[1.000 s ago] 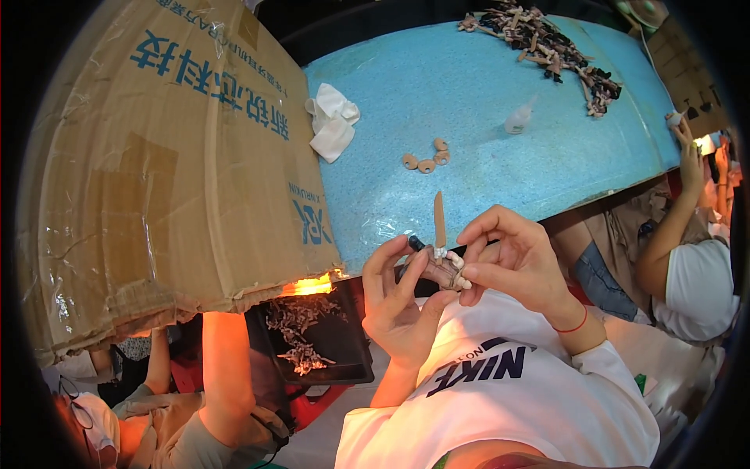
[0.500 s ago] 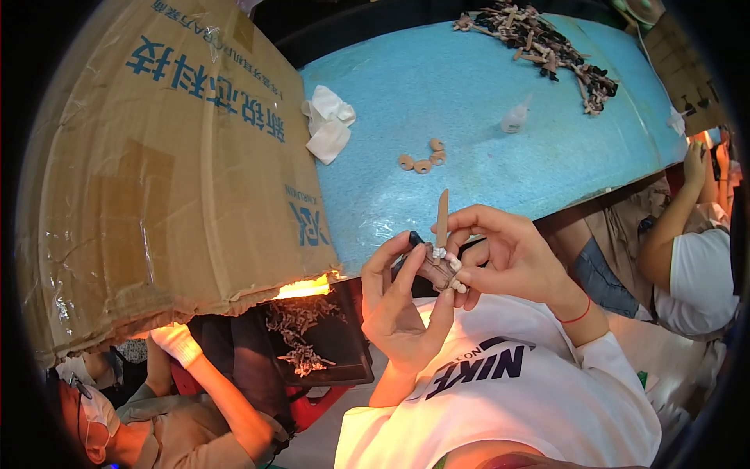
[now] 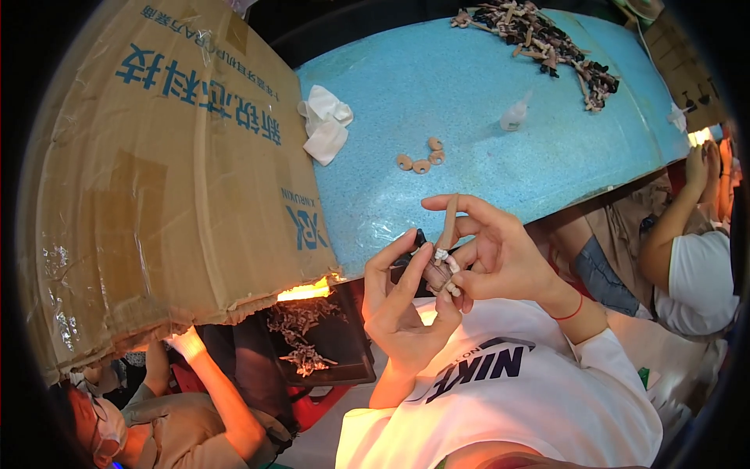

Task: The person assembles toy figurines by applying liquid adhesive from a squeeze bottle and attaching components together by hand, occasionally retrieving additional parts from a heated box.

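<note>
The blue table (image 3: 391, 94) is flanked on its left by a big cardboard box (image 3: 180, 180). Below the box's torn edge, a black tray (image 3: 350, 353) is seen, with small parts (image 3: 301, 332) heaped in it. The table's far right side is covered by a long pile of dark and pinkish pieces (image 3: 539, 43). A small figurine (image 3: 437, 275) is held off the table, before its near edge, between the left hand (image 3: 402, 313) and the right hand (image 3: 496, 254). Its dark end is pinched by the left grip, its pale side by the right grip; whether its upright brown strip (image 3: 451, 223) is touched by the right forefinger cannot be told. On the table are placed a white cloth (image 3: 326, 125), a small clear bottle (image 3: 513, 119) and four brown discs (image 3: 421, 166).
</note>
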Available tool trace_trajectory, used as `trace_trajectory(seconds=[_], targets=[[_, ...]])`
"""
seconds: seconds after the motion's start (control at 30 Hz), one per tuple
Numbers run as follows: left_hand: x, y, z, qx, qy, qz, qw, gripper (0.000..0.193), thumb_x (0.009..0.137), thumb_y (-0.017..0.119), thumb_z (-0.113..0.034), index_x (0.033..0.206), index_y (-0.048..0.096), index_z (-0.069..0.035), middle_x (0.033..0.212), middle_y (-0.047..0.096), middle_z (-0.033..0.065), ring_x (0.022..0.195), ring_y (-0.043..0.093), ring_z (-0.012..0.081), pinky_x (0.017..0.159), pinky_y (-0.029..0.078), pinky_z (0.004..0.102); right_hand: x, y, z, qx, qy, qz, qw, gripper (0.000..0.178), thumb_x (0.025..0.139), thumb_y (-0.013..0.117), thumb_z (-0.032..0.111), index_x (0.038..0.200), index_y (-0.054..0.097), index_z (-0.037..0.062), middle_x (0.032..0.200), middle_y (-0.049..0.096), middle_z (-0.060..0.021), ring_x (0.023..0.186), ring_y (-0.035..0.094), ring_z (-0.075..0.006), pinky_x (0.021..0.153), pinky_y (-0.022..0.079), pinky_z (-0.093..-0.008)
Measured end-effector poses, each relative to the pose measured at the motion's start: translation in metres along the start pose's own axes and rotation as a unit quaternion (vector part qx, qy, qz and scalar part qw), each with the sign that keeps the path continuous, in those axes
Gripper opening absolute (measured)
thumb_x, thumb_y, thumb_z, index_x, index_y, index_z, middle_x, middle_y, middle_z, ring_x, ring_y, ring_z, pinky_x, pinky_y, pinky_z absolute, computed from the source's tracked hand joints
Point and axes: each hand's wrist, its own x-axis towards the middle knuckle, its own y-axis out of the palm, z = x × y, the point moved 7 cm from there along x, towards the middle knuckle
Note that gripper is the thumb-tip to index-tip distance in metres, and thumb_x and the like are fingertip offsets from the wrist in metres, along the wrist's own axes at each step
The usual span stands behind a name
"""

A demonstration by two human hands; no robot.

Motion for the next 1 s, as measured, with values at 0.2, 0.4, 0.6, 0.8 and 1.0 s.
trace_trajectory(seconds=[0.2, 0.4, 0.6, 0.8, 1.0], targets=[[0.005, 0.0, -0.003, -0.006, 0.017, 0.011, 1.0, 0.051, 0.059, 0.06, 0.009, 0.11, 0.059, 0.005, 0.117, 0.049, 0.0207, 0.087, 0.059, 0.0198, 0.072, 0.05, 0.0271, 0.0, -0.002, 0.001, -0.005, -0.001, -0.012, 1.0, 0.075, 0.071, 0.052, -0.014, 0.136, 0.02, 0.0036, 0.092, 0.052, -0.0129, 0.064, 0.062, -0.0157, 0.055, 0.051, -0.0247], [0.012, -0.001, -0.009, 0.017, 0.037, 0.048, 0.998, 0.051, 0.059, 0.061, 0.01, 0.11, 0.059, 0.005, 0.117, 0.049, 0.0216, 0.087, 0.06, 0.0207, 0.071, 0.051, 0.0277, -0.003, -0.002, 0.01, -0.008, -0.004, -0.031, 0.999, 0.091, 0.07, 0.05, -0.015, 0.143, 0.006, 0.015, 0.092, 0.051, -0.0128, 0.065, 0.062, -0.0155, 0.054, 0.053, -0.0244], [0.009, -0.001, -0.01, 0.01, 0.04, 0.046, 0.998, 0.052, 0.06, 0.061, 0.009, 0.112, 0.057, 0.006, 0.118, 0.049, 0.0221, 0.093, 0.059, 0.0235, 0.074, 0.05, 0.0285, -0.005, 0.002, 0.012, -0.022, -0.027, -0.029, 0.999, 0.091, 0.07, 0.05, -0.015, 0.143, 0.006, 0.0162, 0.09, 0.051, -0.0121, 0.063, 0.061, -0.0138, 0.052, 0.052, -0.0238], [0.0, 0.0, 0.028, -0.208, -0.146, -0.008, 0.967, 0.048, 0.074, 0.051, 0.006, 0.122, 0.047, 0.007, 0.12, 0.047, 0.0218, 0.108, 0.052, 0.03, 0.09, 0.047, 0.0406, -0.004, -0.006, 0.011, -0.094, -0.031, -0.059, 0.993, 0.084, 0.073, 0.06, -0.008, 0.142, 0.015, 0.0126, 0.088, 0.056, -0.0087, 0.057, 0.056, -0.0076, 0.048, 0.045, -0.0178], [-0.015, 0.03, 0.049, -0.666, -0.333, 0.012, 0.667, 0.045, 0.082, 0.045, -0.018, 0.12, 0.046, 0.005, 0.124, 0.045, 0.0231, 0.113, 0.045, 0.038, 0.102, 0.03, 0.054, -0.023, -0.025, 0.038, -0.389, -0.274, -0.18, 0.861, 0.052, 0.07, 0.067, -0.001, 0.12, 0.052, 0.0053, 0.093, 0.058, -0.0092, 0.071, 0.055, -0.0112, 0.053, 0.044, -0.0201]])
